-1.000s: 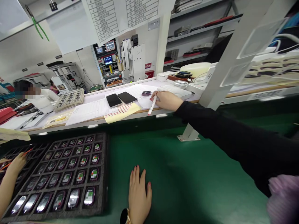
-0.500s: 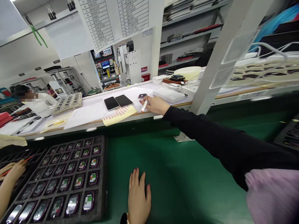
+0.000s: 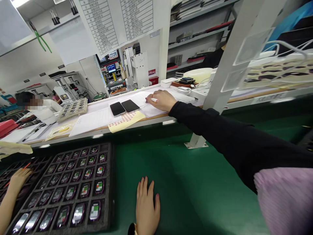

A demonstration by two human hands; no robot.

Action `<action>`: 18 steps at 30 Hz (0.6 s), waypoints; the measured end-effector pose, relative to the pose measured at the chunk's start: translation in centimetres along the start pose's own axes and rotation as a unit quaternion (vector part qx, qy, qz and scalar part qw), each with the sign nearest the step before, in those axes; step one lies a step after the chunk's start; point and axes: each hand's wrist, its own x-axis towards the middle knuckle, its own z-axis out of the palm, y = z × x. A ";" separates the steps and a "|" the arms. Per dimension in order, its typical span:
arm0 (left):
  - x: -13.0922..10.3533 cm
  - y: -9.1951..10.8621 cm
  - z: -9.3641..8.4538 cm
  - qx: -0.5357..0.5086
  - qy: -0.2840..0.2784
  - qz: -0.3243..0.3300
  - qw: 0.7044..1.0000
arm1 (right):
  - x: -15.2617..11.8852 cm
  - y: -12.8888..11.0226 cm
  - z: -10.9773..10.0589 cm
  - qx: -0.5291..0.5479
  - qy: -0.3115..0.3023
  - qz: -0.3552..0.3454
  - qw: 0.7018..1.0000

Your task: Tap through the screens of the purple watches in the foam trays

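My right hand (image 3: 163,100) reaches to the raised shelf, its fingers curled round a white marker pen (image 3: 154,100) that shows only in part. Under its fingertips lies a paper sheet (image 3: 153,111); the small dark device there is mostly covered by my fingers. Left of it are two dark-screened phones, one (image 3: 117,109) beside the other (image 3: 130,105), and a yellow sheet of red stickers (image 3: 126,121). My left hand (image 3: 148,207) lies flat on the green mat (image 3: 186,189), fingers stretched, holding nothing. A dark foam tray (image 3: 107,182) of small screened devices sits to its left.
Another person's hand (image 3: 19,179) holds a thin orange tool over a second tray at far left. A slanted white post (image 3: 215,94) rises right of my right hand. Printed sheets (image 3: 97,26) hang above the shelf. A charging cable and box (image 3: 200,93) stand near the post.
My right hand has shifted slightly up and left over the small dark device, and the marker shows less. My left hand stays flat. The other person's hand has moved a little.
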 end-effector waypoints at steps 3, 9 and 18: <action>0.1 0.1 -0.2 0.004 -0.009 -0.002 1.000 | 1.9 -0.4 0.0 -0.017 -0.023 -0.018 0.999; 0.2 0.4 -1.1 -0.014 -0.038 -0.014 0.999 | 4.5 -1.5 1.9 0.012 -0.047 -0.022 0.999; 0.8 0.0 -1.2 -0.035 -0.084 -0.039 0.995 | -6.3 -2.4 -0.2 0.181 0.136 -0.091 0.970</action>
